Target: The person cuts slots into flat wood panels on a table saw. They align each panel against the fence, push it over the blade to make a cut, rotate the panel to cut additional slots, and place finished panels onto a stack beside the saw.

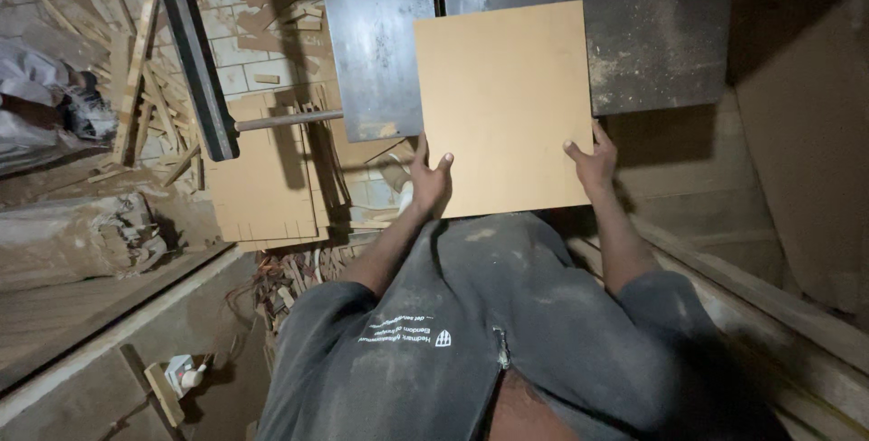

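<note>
I hold a square, light brown board (pixel 502 101) flat in front of my chest, over the dark metal table (pixel 376 43) of a saw. My left hand (pixel 428 178) grips the board's near left corner, thumb on top. My right hand (pixel 591 162) grips the near right edge, fingers spread on the top face. The board's far half rests over the dark table top. My dusty grey shirt fills the lower middle of the view.
A stack of cut brown boards (pixel 262 178) lies on the floor to the left, among wood offcuts (pixel 145 88) and strips. A dark metal rail (pixel 192 52) runs diagonally at upper left. Large brown sheets (pixel 806 133) lean on the right. A wooden ledge (pixel 109 314) crosses the lower left.
</note>
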The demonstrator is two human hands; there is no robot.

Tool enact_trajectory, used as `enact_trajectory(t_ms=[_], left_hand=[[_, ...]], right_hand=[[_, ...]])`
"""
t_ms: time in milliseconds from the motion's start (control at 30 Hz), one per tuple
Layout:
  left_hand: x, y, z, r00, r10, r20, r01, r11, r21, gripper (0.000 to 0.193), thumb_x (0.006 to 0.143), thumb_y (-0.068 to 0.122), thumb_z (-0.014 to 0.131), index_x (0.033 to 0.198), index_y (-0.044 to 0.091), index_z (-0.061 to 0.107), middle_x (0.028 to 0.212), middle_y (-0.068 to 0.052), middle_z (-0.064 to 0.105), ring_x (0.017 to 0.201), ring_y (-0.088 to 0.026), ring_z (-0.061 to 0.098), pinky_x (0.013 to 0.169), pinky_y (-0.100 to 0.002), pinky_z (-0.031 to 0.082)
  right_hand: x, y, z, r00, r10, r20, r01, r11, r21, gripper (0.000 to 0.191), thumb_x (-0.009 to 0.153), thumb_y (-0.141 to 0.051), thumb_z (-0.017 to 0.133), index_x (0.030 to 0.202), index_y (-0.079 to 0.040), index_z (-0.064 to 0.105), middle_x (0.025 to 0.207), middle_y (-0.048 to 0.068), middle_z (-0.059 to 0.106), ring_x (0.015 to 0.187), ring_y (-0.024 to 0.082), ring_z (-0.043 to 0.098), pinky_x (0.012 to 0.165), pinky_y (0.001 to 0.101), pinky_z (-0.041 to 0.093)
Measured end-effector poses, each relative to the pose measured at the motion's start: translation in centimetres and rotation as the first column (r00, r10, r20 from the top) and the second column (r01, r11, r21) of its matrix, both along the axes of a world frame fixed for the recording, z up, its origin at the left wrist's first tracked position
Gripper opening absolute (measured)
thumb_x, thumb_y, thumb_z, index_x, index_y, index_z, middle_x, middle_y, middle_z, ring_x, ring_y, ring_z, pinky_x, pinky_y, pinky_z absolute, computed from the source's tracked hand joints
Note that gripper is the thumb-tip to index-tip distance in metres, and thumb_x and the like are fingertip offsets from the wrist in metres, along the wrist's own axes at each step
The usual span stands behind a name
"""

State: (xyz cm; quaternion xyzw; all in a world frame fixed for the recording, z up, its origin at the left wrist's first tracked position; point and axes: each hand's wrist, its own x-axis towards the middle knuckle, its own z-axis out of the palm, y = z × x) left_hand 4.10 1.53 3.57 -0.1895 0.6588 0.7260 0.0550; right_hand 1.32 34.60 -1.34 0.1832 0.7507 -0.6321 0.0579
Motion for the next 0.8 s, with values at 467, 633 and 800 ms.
enact_trajectory(t_ms=[467, 633, 800], left_hand=[[-3.6, -0.9, -3.6, 0.997, 0.046, -0.062, -0.043, 0.997, 0.057, 0.072, 0.089, -0.008, 0.064, 0.154, -0.007, 0.034, 0.146, -0.020, 0.056, 0.133, -0.025, 0.053, 0.113, -0.033, 0.040], [-5.7, -1.3, -3.5, 0.992, 0.032, -0.124, -0.025, 0.998, 0.054, 0.070, 0.090, -0.007, 0.064, 0.155, -0.006, 0.035, 0.145, -0.019, 0.057, 0.134, -0.024, 0.053, 0.114, -0.034, 0.040], [-7.9, -1.5, -2.3, 0.985, 0.031, -0.171, -0.014, 0.995, 0.097, 0.067, 0.090, -0.007, 0.066, 0.153, -0.003, 0.043, 0.140, -0.018, 0.062, 0.130, -0.024, 0.056, 0.113, -0.035, 0.042]], right_hand=[[-4.2, -1.8, 1.3, 0.999, -0.029, 0.025, 0.025, 0.988, 0.156, 0.066, 0.085, 0.001, 0.082, 0.145, 0.000, 0.054, 0.118, 0.009, 0.073, 0.101, 0.013, 0.069, 0.088, 0.0267, 0.058], [-6.3, -2.4, 2.0, 0.999, 0.029, -0.027, -0.024, 0.986, 0.168, 0.060, 0.086, 0.002, 0.081, 0.142, 0.001, 0.060, 0.123, 0.010, 0.072, 0.108, 0.015, 0.068, 0.094, 0.0293, 0.056], [-8.6, -3.0, 3.1, 1.000, 0.020, 0.011, -0.022, 0.984, 0.177, 0.064, 0.085, 0.000, 0.079, 0.145, -0.001, 0.055, 0.127, 0.008, 0.070, 0.115, 0.016, 0.066, 0.100, 0.0303, 0.053]])
